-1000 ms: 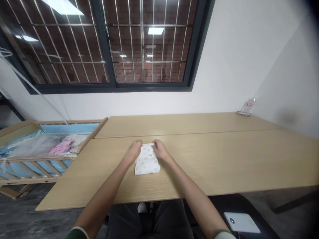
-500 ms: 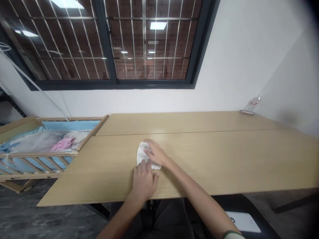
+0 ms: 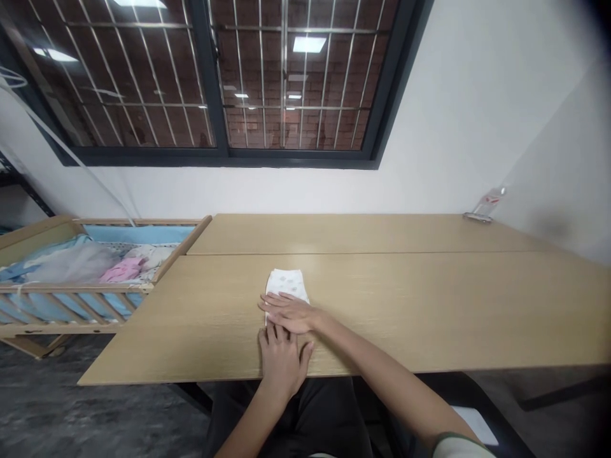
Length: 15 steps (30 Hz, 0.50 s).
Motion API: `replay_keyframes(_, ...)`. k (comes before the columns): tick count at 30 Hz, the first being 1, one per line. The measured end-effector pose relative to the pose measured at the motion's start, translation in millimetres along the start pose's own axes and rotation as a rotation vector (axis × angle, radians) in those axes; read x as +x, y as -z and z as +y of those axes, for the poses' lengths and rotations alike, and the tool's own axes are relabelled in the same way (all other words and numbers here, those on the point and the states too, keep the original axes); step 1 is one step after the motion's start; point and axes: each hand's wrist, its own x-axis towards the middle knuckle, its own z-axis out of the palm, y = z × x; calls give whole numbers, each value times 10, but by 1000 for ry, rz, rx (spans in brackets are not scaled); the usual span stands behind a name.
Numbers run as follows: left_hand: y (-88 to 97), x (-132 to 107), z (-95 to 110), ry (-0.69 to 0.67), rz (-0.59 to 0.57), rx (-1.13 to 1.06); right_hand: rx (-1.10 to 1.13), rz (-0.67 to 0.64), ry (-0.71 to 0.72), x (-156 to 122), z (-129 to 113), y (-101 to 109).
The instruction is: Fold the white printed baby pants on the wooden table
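A small white folded cloth (image 3: 287,281) with faint printed marks lies flat on the wooden table (image 3: 405,305). Across its middle rests my right hand (image 3: 292,312), fingers stretched out to the left and palm down. My left hand (image 3: 282,359) lies palm down just nearer to me, its fingertips at the cloth's near end, beside and partly under my right hand. Both hands press flat rather than grasp. The near part of the cloth is hidden under my hands.
To the left stands a wooden crib (image 3: 76,289) with blue lining, bedding and a pink cloth (image 3: 123,270). A clear bottle (image 3: 489,200) leans in the table's far right corner. A barred window (image 3: 222,152) is set in the wall beyond. A white flat object (image 3: 477,423) lies below the table's edge.
My right hand has moved from the cloth's far edge toward me and flattened across its middle. The far part of the cloth now shows, spread flat. My left hand has slid slightly nearer me.
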Motion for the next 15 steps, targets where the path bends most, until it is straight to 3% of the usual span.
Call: replay_keyframes(15,22,29,23,51,-56,-40,-182,81,-93,273,599,285)
